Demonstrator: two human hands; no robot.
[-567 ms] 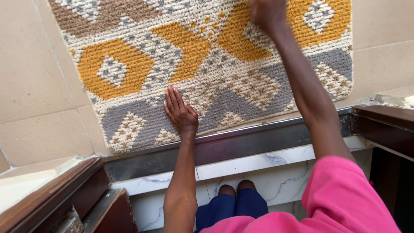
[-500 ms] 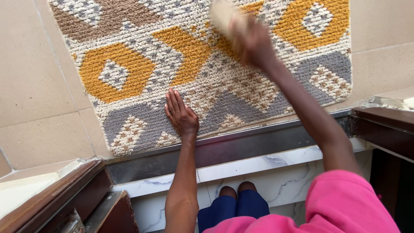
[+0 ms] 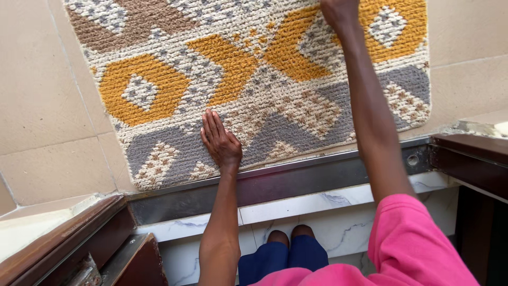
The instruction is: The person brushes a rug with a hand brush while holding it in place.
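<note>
Head view: woven doormat with yellow, grey and brown diamonds (image 3: 254,79) lies on beige floor tiles (image 3: 47,106) against metal door threshold (image 3: 296,177). Left hand (image 3: 221,140) rests open, palm flat, apparently pinning it. Right hand (image 3: 338,9) reaches the far edge; grip cannot be determined.

Rough, nubby woven doormat (image 3: 254,85) lies on matt beige tiles (image 3: 47,106) beside a brushed-metal threshold (image 3: 275,182).

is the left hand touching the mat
Touching. The head view shows the left hand lying flat, palm down, on the patterned mat, its fingers spread over the grey and cream weave near the mat's near edge, with no gap visible.
</note>
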